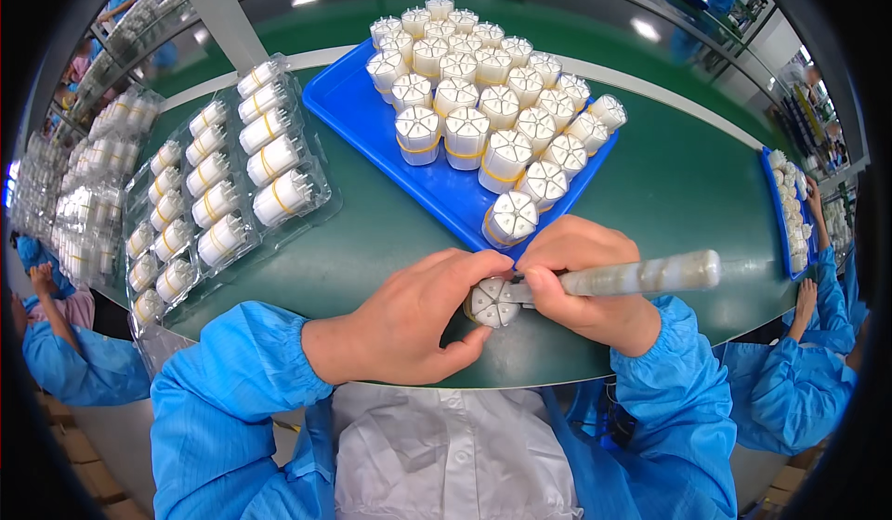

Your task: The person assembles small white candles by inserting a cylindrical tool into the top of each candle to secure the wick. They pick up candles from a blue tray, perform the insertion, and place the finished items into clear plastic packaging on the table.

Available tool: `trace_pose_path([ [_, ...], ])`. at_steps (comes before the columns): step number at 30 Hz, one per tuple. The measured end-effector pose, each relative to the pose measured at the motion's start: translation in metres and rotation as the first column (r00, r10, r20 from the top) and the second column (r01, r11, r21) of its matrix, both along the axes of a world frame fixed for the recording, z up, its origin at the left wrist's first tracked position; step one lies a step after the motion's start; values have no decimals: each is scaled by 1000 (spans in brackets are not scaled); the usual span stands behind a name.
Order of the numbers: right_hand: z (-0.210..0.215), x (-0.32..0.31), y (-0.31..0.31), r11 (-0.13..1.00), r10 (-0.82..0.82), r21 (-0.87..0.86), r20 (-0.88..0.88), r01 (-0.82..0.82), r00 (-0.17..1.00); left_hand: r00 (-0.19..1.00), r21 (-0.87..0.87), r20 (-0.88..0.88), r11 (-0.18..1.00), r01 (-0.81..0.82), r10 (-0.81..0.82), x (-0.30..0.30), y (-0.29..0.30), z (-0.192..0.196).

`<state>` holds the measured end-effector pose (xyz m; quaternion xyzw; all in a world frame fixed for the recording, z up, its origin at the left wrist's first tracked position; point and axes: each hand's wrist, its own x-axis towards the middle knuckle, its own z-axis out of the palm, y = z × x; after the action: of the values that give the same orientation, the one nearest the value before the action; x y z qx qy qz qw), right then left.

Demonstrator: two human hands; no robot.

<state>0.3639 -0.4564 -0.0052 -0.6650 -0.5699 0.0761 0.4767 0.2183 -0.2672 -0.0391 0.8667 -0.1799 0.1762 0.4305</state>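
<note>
Near the table's front edge, my left hand [413, 311] is closed around a white segmented cylinder [493, 304]. Its round end faces up and shows wedge-shaped sections with small metal pins. In my right hand [585, 283] is a hand tool with a thick, pale, mottled handle [646, 275], which points off to the right. The tool's narrow metal end reaches the cylinder's right side, partly hidden by my fingers, so its exact kind cannot be made out. Just beyond my hands, a similar cylinder with a yellow band [511, 219] stands at the tray's near corner.
A blue tray [372, 139] holds many upright banded cylinders. To the left, a clear plastic blister tray [321, 190] carries rows of them lying down. Another blue tray [776, 213] sits at the right edge. Co-workers in blue sleeves [790, 381] are at both sides. The tabletop [353, 241] is green.
</note>
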Motion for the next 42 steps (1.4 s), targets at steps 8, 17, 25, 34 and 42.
trace_pose_path([
  [8, -9, -6, 7, 1000, 1, 22, -37, 0, 999, 995, 36, -88, 998, -41, 44, -2, 0, 1],
  [17, -12, 17, -3, 980, -102, 156, -148, 125, 984, 895, 291, 114, 847, -444, 430, -10, 29, 20],
  [25, -21, 18, 2, 969, -103, 205, -174, 138, 979, 855, 575, 202, 649, -498, 477, -3, 24, 29],
  [34, -24, 20, 3, 966, -64, 237, -162, 102, 985, 978, 541, 70, 816, -204, 198, 32, 3, 25],
  [42, -24, 16, 4, 973, -45, 215, -185, 85, 982, 988, 295, 6, 944, -148, 154, 38, 5, 1],
])
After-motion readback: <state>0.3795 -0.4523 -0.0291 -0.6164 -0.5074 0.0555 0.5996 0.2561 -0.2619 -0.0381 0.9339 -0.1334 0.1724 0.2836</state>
